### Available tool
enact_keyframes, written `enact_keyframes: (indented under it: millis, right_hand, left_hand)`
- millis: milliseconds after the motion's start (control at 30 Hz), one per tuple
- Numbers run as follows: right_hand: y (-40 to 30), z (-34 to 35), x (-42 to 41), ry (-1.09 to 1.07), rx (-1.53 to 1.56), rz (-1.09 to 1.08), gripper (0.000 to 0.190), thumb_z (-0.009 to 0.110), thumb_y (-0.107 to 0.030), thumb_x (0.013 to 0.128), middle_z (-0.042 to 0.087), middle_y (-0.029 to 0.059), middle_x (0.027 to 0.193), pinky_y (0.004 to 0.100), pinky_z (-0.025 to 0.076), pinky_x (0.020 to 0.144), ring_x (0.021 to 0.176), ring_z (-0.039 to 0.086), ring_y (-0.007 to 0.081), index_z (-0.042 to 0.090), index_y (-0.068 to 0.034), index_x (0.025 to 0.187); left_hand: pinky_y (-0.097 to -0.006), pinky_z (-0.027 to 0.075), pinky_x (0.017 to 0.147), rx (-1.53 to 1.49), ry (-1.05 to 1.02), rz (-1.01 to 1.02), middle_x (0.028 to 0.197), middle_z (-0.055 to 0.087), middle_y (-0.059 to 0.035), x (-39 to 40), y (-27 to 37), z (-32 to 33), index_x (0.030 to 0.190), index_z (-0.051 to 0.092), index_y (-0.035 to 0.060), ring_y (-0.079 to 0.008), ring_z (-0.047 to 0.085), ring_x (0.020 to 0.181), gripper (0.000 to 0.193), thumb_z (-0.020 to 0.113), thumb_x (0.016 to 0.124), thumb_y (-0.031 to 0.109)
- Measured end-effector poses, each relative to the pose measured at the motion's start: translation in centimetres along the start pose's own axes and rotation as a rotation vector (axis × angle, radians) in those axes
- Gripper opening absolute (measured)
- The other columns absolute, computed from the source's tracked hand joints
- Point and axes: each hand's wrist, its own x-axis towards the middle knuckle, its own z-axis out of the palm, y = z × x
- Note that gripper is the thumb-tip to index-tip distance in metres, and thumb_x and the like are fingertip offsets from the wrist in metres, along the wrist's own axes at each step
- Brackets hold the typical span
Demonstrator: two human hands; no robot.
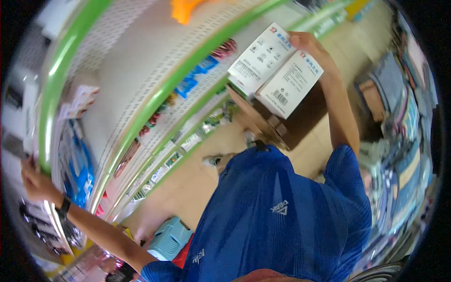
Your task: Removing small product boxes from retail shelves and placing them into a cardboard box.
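Note:
My right hand (pixel 312 49) grips two white printed boxes by their upper ends. The left white box (pixel 260 58) and the right white box (pixel 290 84) lie side by side, both bearing small writing and barcodes. Beneath them is a brown cardboard box (pixel 306 120), partly hidden by the white boxes. My left hand (pixel 40 181), with a black band on the wrist, reaches out to the green front edge (pixel 53 81) of an upper shelf. Its fingers are bent and blurred there; whether they hold anything is unclear.
Lower shelves with a green edge (pixel 165 95) carry blue packages (pixel 195 75) and other packaged goods. Blue hanging items (pixel 79 165) are below my left hand's shelf. A light-blue plastic container (pixel 171 238) stands on the tiled floor (pixel 197 183). Folded textiles (pixel 398 141) are stacked at right.

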Motion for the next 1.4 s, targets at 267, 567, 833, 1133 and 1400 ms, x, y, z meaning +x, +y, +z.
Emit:
enact_keyframes:
  millis: [267, 567, 833, 1133, 1400]
  right_hand:
    - [15.8, -12.5, -4.2, 0.245, -0.626, 0.252, 0.059, 0.081, -0.049, 0.080, 0.075, 0.0145, 0.090, 0.0358, 0.057, 0.071, 0.077, 0.072, 0.0210, 0.075, 0.004, 0.106]
    - [37.2, -11.0, -5.3, -0.287, -1.239, 0.492, 0.063, 0.082, -0.048, 0.076, 0.072, 0.0313, 0.093, 0.0444, 0.059, 0.079, 0.090, 0.074, 0.0392, 0.070, 0.012, 0.091]
    - [42.6, -10.1, -5.8, -0.619, -1.174, 0.507, 0.059, 0.085, -0.035, 0.077, 0.072, 0.0271, 0.108, 0.0487, 0.059, 0.085, 0.101, 0.072, 0.0412, 0.068, 0.009, 0.112]
    - [43.6, -8.7, -8.4, -0.738, -1.139, 0.604, 0.084, 0.094, -0.034, 0.067, 0.069, 0.0208, 0.124, 0.0493, 0.055, 0.097, 0.118, 0.066, 0.0384, 0.057, -0.003, 0.137]
    - [51.6, -11.6, -10.1, -0.734, -1.137, 0.758, 0.069, 0.092, -0.031, 0.064, 0.072, 0.0210, 0.117, 0.0470, 0.056, 0.094, 0.112, 0.069, 0.0359, 0.071, -0.003, 0.124]
  left_hand:
    - [-0.0304, 0.060, 0.073, -0.104, 0.052, -0.184, 0.094, 0.079, -0.0119, 0.7, 2.0, -0.2, 0.098, 0.078, -0.0048, -0.0183, 0.075, 0.082, 0.036, 0.063, 0.104, 0.028]
    - [-0.0326, 0.056, 0.073, -0.023, 0.037, -0.240, 0.091, 0.077, -0.0114, 1.2, 2.1, -1.2, 0.095, 0.078, -0.0051, -0.0197, 0.071, 0.079, 0.036, 0.062, 0.102, 0.026]
    - [-0.0322, 0.057, 0.071, -0.140, 0.105, -0.215, 0.090, 0.076, -0.0133, 1.2, 1.3, -1.4, 0.094, 0.076, -0.0090, -0.0203, 0.070, 0.076, 0.029, 0.068, 0.099, 0.018]
    - [-0.0306, 0.060, 0.070, -0.170, 0.097, -0.096, 0.089, 0.077, -0.0164, 2.0, -2.8, -2.3, 0.094, 0.077, -0.0107, -0.0201, 0.073, 0.076, 0.025, 0.075, 0.093, 0.014]
    - [-0.0317, 0.061, 0.072, -0.181, 0.108, -0.167, 0.091, 0.077, -0.0174, 2.2, -2.6, -2.3, 0.096, 0.076, -0.0112, -0.0215, 0.074, 0.077, 0.025, 0.074, 0.094, 0.014]
